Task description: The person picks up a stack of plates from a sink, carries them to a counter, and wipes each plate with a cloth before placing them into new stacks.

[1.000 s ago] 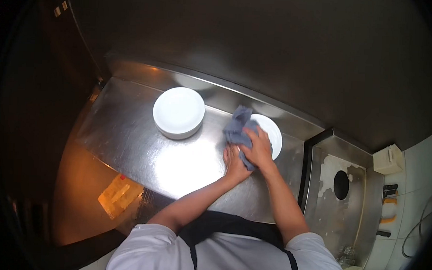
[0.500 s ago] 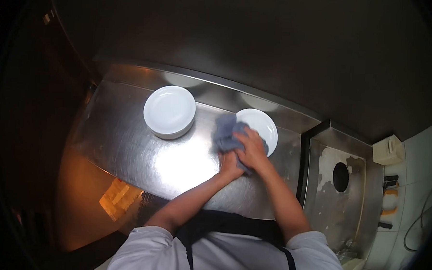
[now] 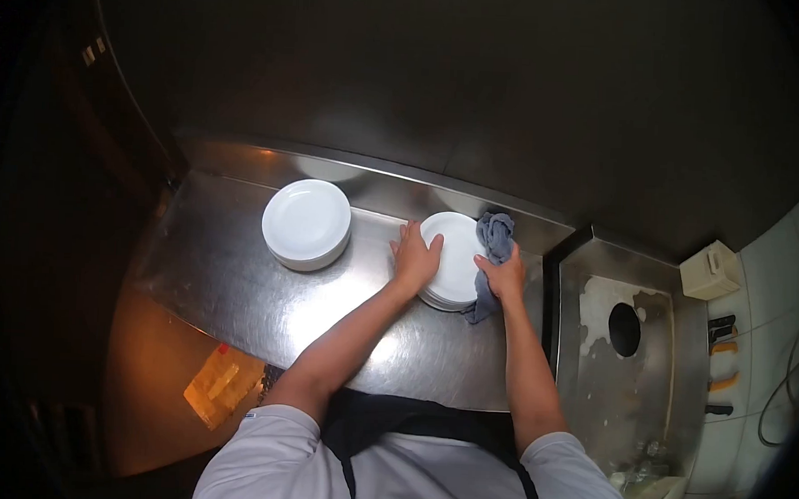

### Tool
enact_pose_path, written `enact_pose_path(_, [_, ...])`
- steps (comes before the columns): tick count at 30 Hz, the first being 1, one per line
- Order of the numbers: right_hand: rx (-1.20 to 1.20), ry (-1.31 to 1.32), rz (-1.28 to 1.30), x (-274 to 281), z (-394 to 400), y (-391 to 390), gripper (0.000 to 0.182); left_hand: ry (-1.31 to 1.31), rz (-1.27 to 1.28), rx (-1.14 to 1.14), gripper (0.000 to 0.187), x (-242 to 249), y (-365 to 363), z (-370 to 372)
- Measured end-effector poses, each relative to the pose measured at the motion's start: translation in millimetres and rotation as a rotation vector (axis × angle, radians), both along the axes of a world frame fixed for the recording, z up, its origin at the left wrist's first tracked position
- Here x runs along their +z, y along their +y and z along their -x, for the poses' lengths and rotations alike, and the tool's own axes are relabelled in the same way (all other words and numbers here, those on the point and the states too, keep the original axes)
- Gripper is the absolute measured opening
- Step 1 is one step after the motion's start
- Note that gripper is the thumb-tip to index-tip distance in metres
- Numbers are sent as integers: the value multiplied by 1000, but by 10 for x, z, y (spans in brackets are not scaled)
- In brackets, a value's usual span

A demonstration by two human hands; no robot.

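Observation:
A stack of white plates (image 3: 451,253) stands on the metal counter, between my two hands. My left hand (image 3: 416,259) is at the stack's left edge, its fingers stretched and spread, the thumb by the rim. Against the right edge, my right hand (image 3: 504,275) holds a grey-blue cloth (image 3: 495,234), which bunches above the hand and hangs down beside the plates. Some of the right fingers are hidden by the cloth and the hand itself. To the left, a second stack of white plates (image 3: 306,220) sits apart from both hands.
The stainless counter (image 3: 230,242) has a raised back edge below a dark wall. At the right is a metal sink basin (image 3: 590,383) with a dark round hole (image 3: 624,330). Knives (image 3: 722,381) and a cream box (image 3: 711,270) line the tiled wall. A yellow-orange piece (image 3: 224,385) lies lower left.
My hands have moved apart from together on the cloth to opposite sides of the right plate stack. The cloth has shifted to the stack's right side, uncovering the top plate.

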State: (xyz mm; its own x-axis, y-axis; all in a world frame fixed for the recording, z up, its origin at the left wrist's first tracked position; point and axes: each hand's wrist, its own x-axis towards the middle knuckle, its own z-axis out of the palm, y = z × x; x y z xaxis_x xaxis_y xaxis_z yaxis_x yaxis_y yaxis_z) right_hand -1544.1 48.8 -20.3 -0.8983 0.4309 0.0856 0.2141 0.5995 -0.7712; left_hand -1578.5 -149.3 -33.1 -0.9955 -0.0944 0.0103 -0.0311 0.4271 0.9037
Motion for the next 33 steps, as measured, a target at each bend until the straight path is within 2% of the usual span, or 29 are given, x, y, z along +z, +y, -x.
enact_pose_path(2, [64,134,94,-179,47,121,73,137,219,54,56,-32,81,-46])
enact_pose_path(5, [66,263,325,-364,97,197,69,206,297,26,51,64,103,-82])
enact_pose_path(7, [69,284,323,-403,82,214,68,180,286,15,50,-62,81,-5])
enact_pose_path(11, [80,302,275,-404,59,223,67,138,257,13,42,-6,82,-9])
enact_pose_path(14, [50,356,315,-469,52,222,71,276,135,16,36,177,83,-72])
enact_pose_path(17, [-55,373,46,-119,-115,72,78,258,-164,-66,31,599,98,-251])
enact_pose_path(18, [-8,426,-98,-135,-109,68,76,395,-117,-52,31,543,110,-190])
enact_pose_path(20, [83,530,-389,-111,-67,69,73,385,-74,-74,31,667,101,-195])
enact_pose_path(23, [276,586,-777,497,-199,-251,61,406,-44,-184,30,766,97,-251])
enact_pose_path(27, [155,693,-720,801,76,-234,54,445,-23,-197,28,995,-34,-358])
enact_pose_path(28, [192,654,-569,909,147,-133,49,418,-132,-217,27,1001,-103,-329])
enact_pose_path(31, [575,379,762,1241,249,164,44,322,-430,-267,25,927,-262,-247])
enact_pose_path(33, [739,172,1504,1171,265,152,44,257,-582,-289,26,867,-268,-275])
